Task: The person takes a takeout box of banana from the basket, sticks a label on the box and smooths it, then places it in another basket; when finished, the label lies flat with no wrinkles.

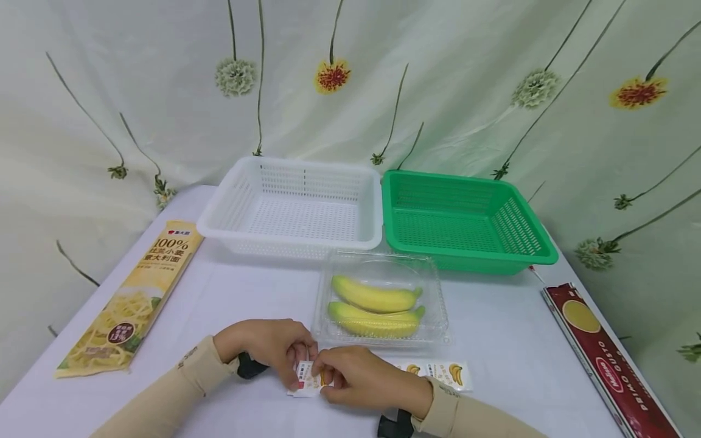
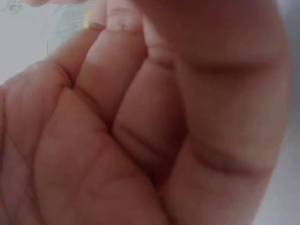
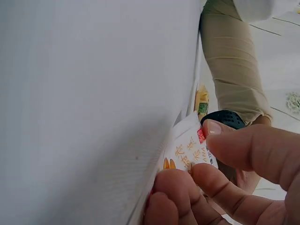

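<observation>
In the head view, a small white label with banana pictures [image 1: 308, 382] lies low on the table, pinched at its left end by my left hand [image 1: 274, 347]. My right hand [image 1: 367, 378] holds the same label from the other side, fingers curled over it. The right wrist view shows the printed label [image 3: 185, 145] between the fingers of both hands. A strip with more banana pictures [image 1: 451, 373] extends from under my right hand. Above the hands stands a clear plastic box [image 1: 436, 304] holding two bananas [image 1: 378, 320]. My left palm and curled fingers fill the left wrist view.
A white basket [image 1: 296, 240] and a green basket [image 1: 465, 258] stand side by side at the back. A yellow spaghetti packet [image 1: 131, 298] lies on the left, a dark red packet [image 1: 608, 359] on the right edge. Behind hangs a flowered cloth [image 1: 460, 79].
</observation>
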{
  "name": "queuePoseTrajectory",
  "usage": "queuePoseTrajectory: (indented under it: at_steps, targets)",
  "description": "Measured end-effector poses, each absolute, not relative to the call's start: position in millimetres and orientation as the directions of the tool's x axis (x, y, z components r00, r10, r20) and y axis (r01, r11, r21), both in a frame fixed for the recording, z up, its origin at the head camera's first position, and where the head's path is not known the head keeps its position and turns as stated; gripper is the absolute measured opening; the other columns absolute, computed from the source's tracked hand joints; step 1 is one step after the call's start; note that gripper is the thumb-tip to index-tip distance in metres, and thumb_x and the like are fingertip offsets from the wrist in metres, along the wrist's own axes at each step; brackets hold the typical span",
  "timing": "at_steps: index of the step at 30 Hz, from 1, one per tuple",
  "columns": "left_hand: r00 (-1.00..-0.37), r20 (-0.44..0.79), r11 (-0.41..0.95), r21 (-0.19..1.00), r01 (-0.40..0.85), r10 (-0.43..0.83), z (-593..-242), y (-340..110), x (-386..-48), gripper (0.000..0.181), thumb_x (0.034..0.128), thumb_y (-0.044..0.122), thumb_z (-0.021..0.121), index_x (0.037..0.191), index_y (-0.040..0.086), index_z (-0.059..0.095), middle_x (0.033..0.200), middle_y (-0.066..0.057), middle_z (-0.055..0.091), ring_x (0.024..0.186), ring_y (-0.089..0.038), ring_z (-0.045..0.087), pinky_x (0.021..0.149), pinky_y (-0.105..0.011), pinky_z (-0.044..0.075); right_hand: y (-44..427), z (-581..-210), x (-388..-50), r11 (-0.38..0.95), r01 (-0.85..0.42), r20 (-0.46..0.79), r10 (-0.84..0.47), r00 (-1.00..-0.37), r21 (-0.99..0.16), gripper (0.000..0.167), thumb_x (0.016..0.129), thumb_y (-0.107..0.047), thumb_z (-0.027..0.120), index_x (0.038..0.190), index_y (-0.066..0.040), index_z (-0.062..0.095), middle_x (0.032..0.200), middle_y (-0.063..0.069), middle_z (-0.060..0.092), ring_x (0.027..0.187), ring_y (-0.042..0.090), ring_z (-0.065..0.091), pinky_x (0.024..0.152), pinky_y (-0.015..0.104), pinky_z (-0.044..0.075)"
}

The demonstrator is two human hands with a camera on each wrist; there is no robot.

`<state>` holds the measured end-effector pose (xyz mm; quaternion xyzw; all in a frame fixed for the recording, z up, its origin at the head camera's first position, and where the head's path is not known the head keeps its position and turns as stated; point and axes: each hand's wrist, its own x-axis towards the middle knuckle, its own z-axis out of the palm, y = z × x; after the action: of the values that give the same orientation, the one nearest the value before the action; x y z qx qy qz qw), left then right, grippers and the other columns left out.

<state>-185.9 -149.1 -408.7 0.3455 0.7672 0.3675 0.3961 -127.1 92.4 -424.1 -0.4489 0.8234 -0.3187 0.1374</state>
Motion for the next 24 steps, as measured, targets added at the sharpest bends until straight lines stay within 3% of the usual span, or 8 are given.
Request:
queuePoseTrajectory:
  at_steps: [5,9,14,24]
  targets:
    - [-0.376,-0.365,0.442,0.885,0.143,0.852,-413.5,-151.7,-189.2,0.012,0.0871,0.000,0.086,0.086,0.000,0.074,0.065,0.007,0.067,0.058,0.003,0.053,0.056,-0.013,0.040,92.2,-429.5,-129.1,0.409,-0.584,0.023,-0.806,-0.592,-0.701,0.015,0.096,0.000,0.075,0.107,-0.007,0.069,0.086,-0.011,0.061,0.076,-0.010,0.051,0.072,0.010,0.050]
    - [-0.335,-0.363,0.407,0.911,0.070,0.869,-418.4,-153.0,-189.6,0.018,0.0937,0.001,0.080,0.082,-0.010,0.071,0.066,-0.010,0.073,0.061,0.001,0.063,0.060,-0.013,0.047,91.1,-433.6,-128.1,0.404,-0.561,0.036,-0.788,-0.615,-0.723,0.012,0.096,-0.002,0.077,0.102,-0.009,0.068,0.084,-0.013,0.061,0.074,-0.011,0.050,0.069,0.011,0.050]
    - [-0.265,-0.312,0.332,0.943,0.031,0.912,-421.1,-150.8,-190.5,0.021,0.0977,-0.002,0.074,0.088,-0.019,0.067,0.073,-0.031,0.072,0.066,0.003,0.064,0.061,-0.012,0.044,87.9,-439.0,-126.2,0.397,-0.540,0.060,-0.764,-0.643,-0.742,0.015,0.098,-0.017,0.081,0.099,-0.011,0.068,0.083,-0.015,0.060,0.071,-0.011,0.049,0.066,0.011,0.049]
    - [-0.239,-0.276,0.296,0.954,0.050,0.931,-420.1,-149.1,-190.8,0.019,0.1011,-0.002,0.069,0.095,-0.019,0.066,0.081,-0.038,0.070,0.066,0.004,0.058,0.057,-0.014,0.035,86.3,-441.7,-123.8,0.397,-0.540,0.091,-0.739,-0.668,-0.742,0.023,0.098,-0.029,0.083,0.095,-0.013,0.066,0.083,-0.015,0.059,0.070,-0.011,0.049,0.064,0.011,0.048]
